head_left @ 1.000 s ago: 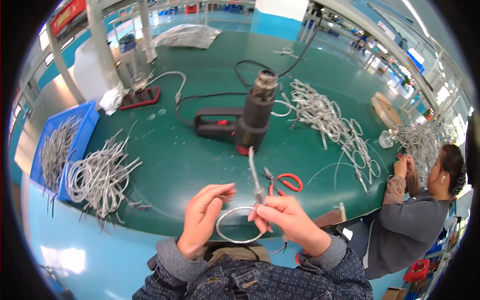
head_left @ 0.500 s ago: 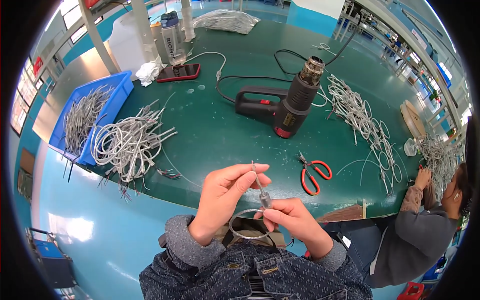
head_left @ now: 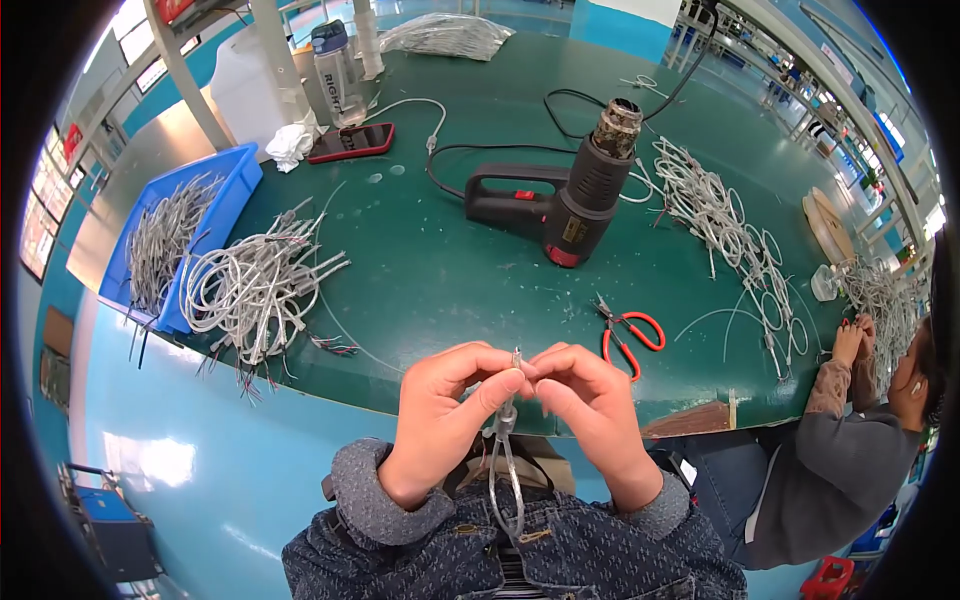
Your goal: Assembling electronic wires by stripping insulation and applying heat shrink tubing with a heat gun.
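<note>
Nearest the camera, the left hand [head_left: 445,415] and right hand [head_left: 590,410] meet fingertip to fingertip just in front of the table edge, both pinching the upper end of a thin grey cable [head_left: 505,450], whose loop hangs down toward the denim jacket [head_left: 520,550]. Beyond the hands, red-handled pliers [head_left: 628,335] lie on the green table [head_left: 430,270]. To the left, a bundle of grey cables [head_left: 255,290] rests beside a blue bin [head_left: 175,250]. Farther off lie a black heat gun [head_left: 570,190], more cable loops [head_left: 720,225], and a phone [head_left: 350,142]. At far right, another person's hands [head_left: 855,335] touch more cables.
</note>
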### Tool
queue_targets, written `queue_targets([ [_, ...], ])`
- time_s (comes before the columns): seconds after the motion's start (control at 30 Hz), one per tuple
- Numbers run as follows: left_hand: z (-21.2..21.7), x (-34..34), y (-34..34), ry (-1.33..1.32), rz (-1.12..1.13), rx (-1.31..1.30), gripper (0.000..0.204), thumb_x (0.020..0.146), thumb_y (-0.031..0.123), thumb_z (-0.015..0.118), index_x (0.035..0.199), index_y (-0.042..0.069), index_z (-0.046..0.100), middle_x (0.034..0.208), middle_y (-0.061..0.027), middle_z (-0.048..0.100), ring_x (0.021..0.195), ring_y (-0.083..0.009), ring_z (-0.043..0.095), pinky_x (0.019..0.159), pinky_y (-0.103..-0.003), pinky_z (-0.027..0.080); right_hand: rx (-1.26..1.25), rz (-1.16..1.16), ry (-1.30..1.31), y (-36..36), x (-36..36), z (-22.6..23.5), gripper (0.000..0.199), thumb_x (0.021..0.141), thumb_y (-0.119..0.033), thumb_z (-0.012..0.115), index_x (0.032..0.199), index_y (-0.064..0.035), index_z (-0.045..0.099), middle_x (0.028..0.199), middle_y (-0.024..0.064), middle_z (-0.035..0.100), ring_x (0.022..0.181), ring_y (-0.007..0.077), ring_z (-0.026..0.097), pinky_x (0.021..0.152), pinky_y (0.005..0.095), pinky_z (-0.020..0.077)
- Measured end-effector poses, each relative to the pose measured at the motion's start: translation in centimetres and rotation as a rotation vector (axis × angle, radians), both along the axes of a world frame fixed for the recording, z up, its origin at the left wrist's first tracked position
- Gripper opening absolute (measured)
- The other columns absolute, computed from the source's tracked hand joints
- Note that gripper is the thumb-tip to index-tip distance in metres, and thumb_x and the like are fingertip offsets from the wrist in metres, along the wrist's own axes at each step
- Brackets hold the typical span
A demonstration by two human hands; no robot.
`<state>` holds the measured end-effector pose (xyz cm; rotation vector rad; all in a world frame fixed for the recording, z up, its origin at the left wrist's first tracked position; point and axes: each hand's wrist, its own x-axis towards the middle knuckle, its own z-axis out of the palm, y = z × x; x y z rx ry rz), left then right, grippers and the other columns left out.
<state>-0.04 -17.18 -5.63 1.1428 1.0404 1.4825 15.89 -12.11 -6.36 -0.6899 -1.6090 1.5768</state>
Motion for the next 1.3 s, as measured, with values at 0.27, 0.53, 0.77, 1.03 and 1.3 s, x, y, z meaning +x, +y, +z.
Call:
queue_targets([
  [0.27,0.3,0.0,-0.1,0.095,-0.03,-0.041,0.014,0.083,0.004,0.062,0.095,-0.004,0.062,0.095,-0.0076,0.052,0.078,-0.013,0.053,0.073,-0.025,0.045,-0.294,0.133,0.055,-0.2,-0.1,0.4,0.013,0.087,-0.004,0.058,0.097,0.0032,0.063,0.083,0.0048,0.064,0.077,0.0094,0.059,0.067,0.0232,0.0465],
  [0.53,-0.2,-0.1,0.3,0.197,0.208,0.193,0.02,0.076,0.003,0.068,0.096,0.001,0.064,0.091,-0.0097,0.062,0.081,-0.0167,0.059,0.072,-0.027,0.046,-0.168,0.124,0.044,-0.2,-0.1,0.1,0.012,0.086,-0.004,0.058,0.094,0.0025,0.066,0.076,0.0046,0.063,0.072,0.0084,0.057,0.063,0.0229,0.0445],
  [0.77,-0.3,-0.3,0.1,0.259,0.213,0.174,0.021,0.075,0.002,0.069,0.095,0.0,0.063,0.088,-0.0103,0.064,0.082,-0.0172,0.06,0.075,-0.028,0.047,-0.178,0.116,0.008,-0.2,-0.1,0.1,0.014,0.087,-0.005,0.058,0.095,0.0021,0.066,0.077,0.0045,0.064,0.071,0.0081,0.057,0.063,0.023,0.0442],
  [1.03,-0.3,0.0,0.2,0.246,0.249,0.184,0.022,0.073,0.0,0.069,0.094,0.0,0.064,0.086,-0.0101,0.064,0.08,-0.0181,0.06,0.073,-0.028,0.047,-0.178,0.097,-0.003,-0.3,-0.3,0.0,0.014,0.087,-0.005,0.056,0.096,0.0017,0.066,0.074,0.0038,0.063,0.067,0.007,0.054,0.058,0.0215,0.0407],
  [1.3,-0.1,0.0,0.1,0.537,0.35,0.371,0.023,0.071,-0.008,0.067,0.091,-0.001,0.059,0.082,-0.0094,0.06,0.079,-0.0192,0.058,0.071,-0.028,0.046,-0.06,0.014,-0.072,-0.4,-0.3,0.2,0.011,0.086,-0.006,0.059,0.092,0.0015,0.065,0.069,0.0028,0.061,0.061,0.0056,0.054,0.051,0.0202,0.0393],
])
